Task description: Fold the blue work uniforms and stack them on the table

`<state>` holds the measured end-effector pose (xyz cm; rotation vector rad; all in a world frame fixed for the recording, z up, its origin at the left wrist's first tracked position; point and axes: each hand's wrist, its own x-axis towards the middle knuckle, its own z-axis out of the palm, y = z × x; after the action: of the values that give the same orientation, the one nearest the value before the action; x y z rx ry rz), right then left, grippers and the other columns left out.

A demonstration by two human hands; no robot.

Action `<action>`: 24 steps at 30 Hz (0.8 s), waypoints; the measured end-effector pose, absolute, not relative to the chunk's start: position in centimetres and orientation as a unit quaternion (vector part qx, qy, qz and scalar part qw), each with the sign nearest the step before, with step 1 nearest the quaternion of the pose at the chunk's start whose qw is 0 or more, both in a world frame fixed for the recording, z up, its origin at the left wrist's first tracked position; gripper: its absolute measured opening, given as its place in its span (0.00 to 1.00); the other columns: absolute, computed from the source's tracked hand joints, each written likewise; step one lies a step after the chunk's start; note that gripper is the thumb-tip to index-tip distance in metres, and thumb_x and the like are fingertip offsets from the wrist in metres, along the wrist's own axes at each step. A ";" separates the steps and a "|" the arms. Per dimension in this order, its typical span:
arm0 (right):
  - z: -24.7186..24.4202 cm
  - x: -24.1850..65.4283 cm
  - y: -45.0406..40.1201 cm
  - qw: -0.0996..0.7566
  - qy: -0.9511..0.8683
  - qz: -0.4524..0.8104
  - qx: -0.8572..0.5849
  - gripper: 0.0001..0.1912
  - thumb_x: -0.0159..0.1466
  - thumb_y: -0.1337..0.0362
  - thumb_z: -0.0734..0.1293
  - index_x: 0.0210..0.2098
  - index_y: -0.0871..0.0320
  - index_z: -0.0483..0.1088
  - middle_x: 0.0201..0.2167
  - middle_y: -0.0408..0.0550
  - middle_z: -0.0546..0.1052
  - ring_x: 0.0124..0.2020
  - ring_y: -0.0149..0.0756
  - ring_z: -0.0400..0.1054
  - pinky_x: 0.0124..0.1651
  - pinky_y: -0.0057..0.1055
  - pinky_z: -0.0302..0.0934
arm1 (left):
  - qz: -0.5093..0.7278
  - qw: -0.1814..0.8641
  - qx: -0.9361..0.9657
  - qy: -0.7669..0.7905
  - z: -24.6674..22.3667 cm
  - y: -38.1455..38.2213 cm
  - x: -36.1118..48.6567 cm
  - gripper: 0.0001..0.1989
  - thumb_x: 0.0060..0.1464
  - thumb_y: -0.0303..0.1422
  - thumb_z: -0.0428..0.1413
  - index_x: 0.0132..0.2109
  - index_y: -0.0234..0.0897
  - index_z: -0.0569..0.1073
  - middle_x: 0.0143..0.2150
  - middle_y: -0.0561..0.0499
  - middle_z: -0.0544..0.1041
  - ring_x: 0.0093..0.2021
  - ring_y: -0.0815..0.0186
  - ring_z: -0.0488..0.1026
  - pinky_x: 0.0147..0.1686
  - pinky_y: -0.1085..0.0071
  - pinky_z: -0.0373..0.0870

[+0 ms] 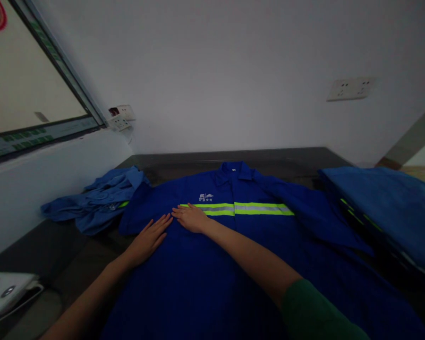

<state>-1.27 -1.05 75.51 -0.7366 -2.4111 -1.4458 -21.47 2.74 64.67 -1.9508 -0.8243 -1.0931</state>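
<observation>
A dark blue work garment lies spread out on a dark table, its collar toward the wall. Yellow-green and silver reflective strips cross its chest, with a white logo above the left-hand strip. My left hand rests flat on the garment's left side, fingers extended. Close beside it, my right hand lies flat over the left end of the reflective strip, its fingertips near those of my left hand. Neither hand grips anything.
A crumpled lighter blue garment lies at the left. Folded blue clothing is stacked at the right. A white device sits at the lower left. The table's dark surface meets the wall behind.
</observation>
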 end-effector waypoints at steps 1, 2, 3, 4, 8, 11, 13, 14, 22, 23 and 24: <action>75.6 -1.2 -1.3 0.113 -0.827 -0.488 -0.256 0.20 0.68 0.68 0.59 0.59 0.55 0.65 0.63 0.51 0.63 0.64 0.39 0.57 0.65 0.47 0.50 | -0.421 0.372 -0.760 -0.326 64.6 2.8 -21.6 0.26 0.65 0.38 0.40 0.69 0.42 0.53 0.68 0.45 0.55 0.68 0.59 0.52 0.63 0.51 0.54; 75.6 -1.2 -1.6 0.108 -0.830 -0.482 -0.260 0.20 0.68 0.67 0.60 0.59 0.57 0.65 0.63 0.52 0.63 0.64 0.40 0.56 0.65 0.47 0.51 | -0.418 0.374 -0.759 -0.330 64.6 2.8 -21.6 0.26 0.65 0.39 0.41 0.69 0.44 0.53 0.68 0.46 0.55 0.68 0.58 0.52 0.63 0.50 0.54; 75.7 -1.0 -2.0 0.104 -0.832 -0.477 -0.263 0.21 0.68 0.66 0.60 0.60 0.58 0.65 0.63 0.53 0.63 0.64 0.41 0.56 0.64 0.47 0.51 | -0.415 0.376 -0.759 -0.332 64.6 2.9 -21.7 0.26 0.65 0.40 0.41 0.69 0.45 0.53 0.68 0.46 0.55 0.68 0.57 0.52 0.62 0.50 0.55; 75.8 -0.7 -2.5 0.105 -0.833 -0.475 -0.263 0.21 0.67 0.66 0.61 0.60 0.60 0.65 0.63 0.54 0.63 0.65 0.42 0.55 0.64 0.47 0.52 | -0.413 0.375 -0.760 -0.333 64.8 2.8 -21.8 0.26 0.65 0.41 0.42 0.68 0.46 0.54 0.68 0.46 0.55 0.68 0.56 0.53 0.61 0.50 0.57; 77.5 2.6 -5.3 0.166 -0.825 -0.477 -0.255 0.19 0.67 0.67 0.60 0.56 0.62 0.68 0.58 0.55 0.70 0.63 0.41 0.59 0.61 0.39 0.57 | -0.406 0.346 -0.787 -0.310 66.8 0.9 -22.1 0.24 0.64 0.44 0.44 0.65 0.48 0.62 0.65 0.44 0.63 0.63 0.54 0.63 0.56 0.54 0.65; 80.7 7.0 -7.6 0.227 -0.797 -0.476 -0.296 0.17 0.68 0.66 0.60 0.53 0.59 0.72 0.53 0.53 0.74 0.56 0.40 0.67 0.57 0.36 0.61 | -0.453 0.340 -0.782 -0.259 70.7 -1.7 -21.0 0.23 0.63 0.42 0.44 0.63 0.45 0.65 0.58 0.44 0.71 0.56 0.58 0.70 0.54 0.60 0.67; 83.8 10.4 -8.8 0.262 -0.763 -0.482 -0.342 0.16 0.67 0.67 0.60 0.51 0.58 0.73 0.51 0.51 0.76 0.54 0.39 0.68 0.57 0.34 0.60 | -0.489 0.366 -0.759 -0.227 74.3 -3.1 -19.2 0.21 0.63 0.39 0.45 0.60 0.44 0.69 0.55 0.45 0.73 0.54 0.58 0.71 0.54 0.60 0.67; 85.4 12.1 -9.2 0.274 -0.741 -0.487 -0.372 0.16 0.67 0.68 0.60 0.51 0.57 0.73 0.51 0.50 0.76 0.54 0.38 0.68 0.57 0.34 0.60 | -0.495 0.382 -0.752 -0.210 76.3 -3.4 -18.0 0.20 0.63 0.37 0.45 0.58 0.43 0.70 0.54 0.46 0.74 0.54 0.58 0.70 0.54 0.60 0.66; 94.0 20.0 -7.9 0.273 -0.632 -0.512 -0.514 0.19 0.66 0.72 0.58 0.52 0.61 0.73 0.51 0.57 0.75 0.52 0.45 0.69 0.55 0.39 0.62 | -0.388 0.529 -0.734 -0.175 91.5 1.3 -7.0 0.26 0.55 0.19 0.46 0.56 0.46 0.70 0.62 0.50 0.67 0.63 0.61 0.60 0.59 0.60 0.56; 94.5 20.0 -7.2 0.267 -0.636 -0.514 -0.510 0.20 0.66 0.73 0.57 0.53 0.59 0.72 0.53 0.56 0.74 0.54 0.44 0.68 0.56 0.38 0.61 | -0.365 0.538 -0.742 -0.167 93.0 1.9 -6.1 0.25 0.54 0.19 0.47 0.56 0.47 0.70 0.62 0.50 0.67 0.64 0.62 0.58 0.59 0.60 0.54; 95.0 20.0 -6.4 0.258 -0.644 -0.516 -0.502 0.21 0.66 0.74 0.57 0.54 0.58 0.71 0.55 0.54 0.73 0.56 0.42 0.66 0.57 0.37 0.60 | -0.338 0.544 -0.752 -0.158 94.3 2.4 -5.4 0.23 0.54 0.20 0.49 0.54 0.47 0.72 0.61 0.51 0.68 0.64 0.63 0.58 0.60 0.61 0.53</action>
<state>19.96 -6.42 94.96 -1.3626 -1.7463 -1.4004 -5.45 2.40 94.29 -1.7850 -0.3746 -0.8019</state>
